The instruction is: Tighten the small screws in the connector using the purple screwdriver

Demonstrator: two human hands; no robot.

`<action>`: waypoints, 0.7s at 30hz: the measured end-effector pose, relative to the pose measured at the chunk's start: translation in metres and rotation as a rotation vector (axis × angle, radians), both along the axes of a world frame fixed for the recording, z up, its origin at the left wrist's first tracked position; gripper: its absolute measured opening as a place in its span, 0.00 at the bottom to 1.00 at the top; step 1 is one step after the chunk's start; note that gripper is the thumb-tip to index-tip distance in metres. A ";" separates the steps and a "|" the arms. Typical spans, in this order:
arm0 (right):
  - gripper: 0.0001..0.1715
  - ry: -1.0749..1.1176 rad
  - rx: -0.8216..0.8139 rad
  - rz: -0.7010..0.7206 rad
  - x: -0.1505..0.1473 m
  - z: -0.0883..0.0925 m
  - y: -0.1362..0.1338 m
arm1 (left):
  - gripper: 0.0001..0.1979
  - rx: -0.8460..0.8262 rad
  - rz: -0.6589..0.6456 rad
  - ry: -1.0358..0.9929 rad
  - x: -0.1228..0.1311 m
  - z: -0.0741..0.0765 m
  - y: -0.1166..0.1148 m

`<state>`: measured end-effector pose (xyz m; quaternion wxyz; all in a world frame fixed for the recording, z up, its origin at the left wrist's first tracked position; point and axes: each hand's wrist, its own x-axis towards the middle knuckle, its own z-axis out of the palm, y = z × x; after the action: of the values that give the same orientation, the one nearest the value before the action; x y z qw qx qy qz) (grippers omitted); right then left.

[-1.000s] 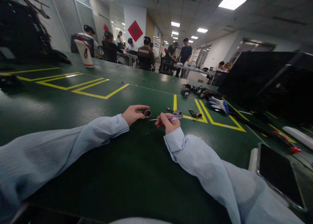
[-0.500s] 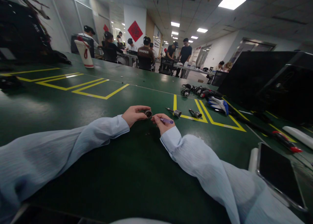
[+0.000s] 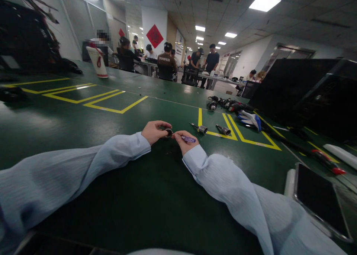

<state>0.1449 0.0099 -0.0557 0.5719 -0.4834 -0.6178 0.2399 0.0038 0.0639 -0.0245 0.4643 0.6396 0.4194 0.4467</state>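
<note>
My left hand [image 3: 154, 131] pinches a round, hollow metal part [image 3: 169, 132] between thumb and fingers, its opening facing me. In my right hand [image 3: 184, 141] is a small screwdriver with a see-through purple handle [image 3: 188, 139]. Its tip end points left at the rim of the metal part; whether it touches is too small to tell. A few tiny bits [image 3: 168, 153], perhaps screws, lie on the green table just below the hands. Right of my hands lie two metal cup-shaped parts with shafts, the nearer one [image 3: 202, 129] and another [image 3: 224, 130].
Yellow tape lines [image 3: 121, 110] mark the green table [image 3: 134, 206]. Black tools [image 3: 223, 102] and a white-and-blue glove [image 3: 248, 120] lie at the right, with a phone [image 3: 320, 199] nearer me. A paper cup [image 3: 98, 62] stands far left. People sit and stand farther back.
My left hand has shifted slightly right with the metal part, closing the gap to my right hand. The screwdriver handle has tilted and moved slightly left.
</note>
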 end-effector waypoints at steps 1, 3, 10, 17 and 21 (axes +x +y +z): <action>0.13 -0.003 0.003 -0.009 0.000 0.000 0.000 | 0.15 -0.001 0.000 -0.003 0.000 0.000 0.000; 0.13 -0.012 0.010 -0.011 -0.001 -0.001 0.000 | 0.15 -0.005 0.004 -0.009 0.001 0.000 0.000; 0.13 0.139 -0.001 -0.023 -0.001 0.011 -0.006 | 0.14 -0.028 0.007 -0.009 0.001 0.000 -0.001; 0.22 0.271 -0.191 -0.001 -0.002 0.024 -0.017 | 0.14 -0.087 -0.019 -0.107 0.001 -0.001 -0.001; 0.23 0.265 -0.201 0.027 -0.004 0.022 -0.016 | 0.15 -0.123 -0.024 -0.139 0.002 0.001 -0.002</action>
<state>0.1404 -0.0065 -0.0333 0.5938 -0.4938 -0.5165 0.3698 0.0055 0.0622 -0.0238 0.5359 0.5822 0.4054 0.4577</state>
